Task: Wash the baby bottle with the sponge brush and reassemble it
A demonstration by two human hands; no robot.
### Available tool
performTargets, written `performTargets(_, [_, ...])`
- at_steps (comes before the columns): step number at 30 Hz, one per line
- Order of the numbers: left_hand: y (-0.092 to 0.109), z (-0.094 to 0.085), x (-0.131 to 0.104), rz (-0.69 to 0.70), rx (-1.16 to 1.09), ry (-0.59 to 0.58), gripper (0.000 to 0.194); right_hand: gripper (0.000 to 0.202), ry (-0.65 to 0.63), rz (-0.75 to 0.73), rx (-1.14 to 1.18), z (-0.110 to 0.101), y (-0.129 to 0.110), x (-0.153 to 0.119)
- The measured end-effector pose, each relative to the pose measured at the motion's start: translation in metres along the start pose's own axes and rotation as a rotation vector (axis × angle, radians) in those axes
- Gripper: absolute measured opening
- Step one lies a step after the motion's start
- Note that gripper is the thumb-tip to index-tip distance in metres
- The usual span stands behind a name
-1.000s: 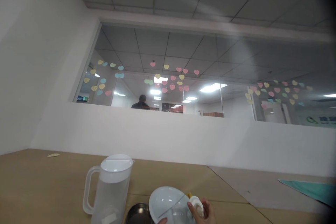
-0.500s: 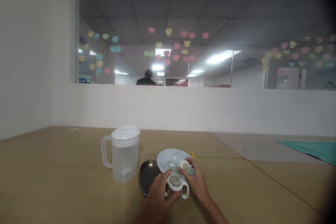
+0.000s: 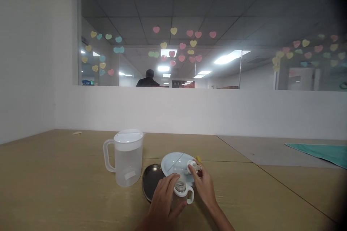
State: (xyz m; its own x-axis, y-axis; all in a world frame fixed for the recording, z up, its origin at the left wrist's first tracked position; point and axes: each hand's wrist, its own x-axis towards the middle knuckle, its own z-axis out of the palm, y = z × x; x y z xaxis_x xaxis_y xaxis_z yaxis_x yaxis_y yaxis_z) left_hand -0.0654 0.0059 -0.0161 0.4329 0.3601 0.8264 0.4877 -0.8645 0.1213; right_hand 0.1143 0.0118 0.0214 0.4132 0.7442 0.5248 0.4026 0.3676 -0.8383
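My left hand [image 3: 165,195] is wrapped round a clear baby bottle [image 3: 180,189] with a white collar and a loop handle on its right side. Its mouth is uncovered, showing a threaded glass neck. In the fingers of my right hand [image 3: 204,184] is a white bottle cap with a clear nipple [image 3: 193,166], held above and to the right of the bottle, apart from it. Behind both hands lies a pale blue plate [image 3: 168,160] with a thin clear stick across it. A dark round metal dish [image 3: 152,181] sits just left of the bottle, partly hidden by my left hand.
A translucent lidded pitcher [image 3: 128,162] with a side handle stands left of the dish. Something yellow [image 3: 198,159] shows behind the plate. A teal cloth [image 3: 322,154] lies far right. Beyond the wall, a person [image 3: 148,78] is visible through a window with heart-shaped notes.
My right hand has lifted the cap slightly up and tilted it, so its nipple now points more to the right. The left hand stays on the bottle.
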Motion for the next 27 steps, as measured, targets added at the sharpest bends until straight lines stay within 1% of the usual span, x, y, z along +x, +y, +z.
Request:
performTargets(2, [0.000, 0.001, 0.000, 0.032, 0.049, 0.034, 0.053, 0.055, -0.005, 0.024, 0.024, 0.001, 0.000, -0.001])
performTargets(3, [0.000, 0.002, 0.000, 0.040, 0.074, 0.053, 0.052, 0.054, -0.006, 0.008, 0.019, 0.001, 0.000, -0.002])
performTargets(5, [0.001, 0.002, 0.000, 0.045, 0.122, 0.099, 0.051, 0.050, 0.001, -0.098, -0.031, 0.000, 0.000, -0.005])
performTargets(7, [0.003, 0.001, 0.001, 0.049, 0.159, 0.152, 0.051, 0.041, 0.027, -0.321, -0.121, -0.001, -0.001, -0.008])
performTargets(10, [0.007, 0.001, 0.003, 0.085, 0.193, 0.227, 0.053, 0.029, 0.073, -0.808, -0.265, -0.004, -0.007, -0.016])
performTargets(11, [0.008, 0.000, 0.003, 0.105, 0.194, 0.246, 0.054, 0.030, 0.074, -0.958, -0.302, -0.004, -0.010, -0.019])
performTargets(12, [0.009, 0.001, 0.003, 0.128, 0.188, 0.265, 0.054, 0.032, 0.067, -1.077, -0.337, -0.005, -0.014, -0.022])
performTargets(14, [0.010, 0.000, 0.004, 0.173, 0.164, 0.290, 0.051, 0.041, 0.054, -1.222, -0.396, -0.006, -0.022, -0.028])
performTargets(18, [0.009, -0.002, 0.005, 0.208, 0.142, 0.349, 0.042, 0.051, 0.048, -1.336, -0.437, -0.008, -0.035, -0.035])
performTargets(21, [0.009, -0.006, 0.007, 0.212, 0.156, 0.385, 0.040, 0.054, 0.037, -1.394, -0.445, -0.009, -0.039, -0.035])
performTargets(27, [0.014, -0.011, 0.012, 0.286, 0.083, 0.384, 0.038, 0.052, 0.083, -1.402, -0.468, -0.010, -0.038, -0.034])
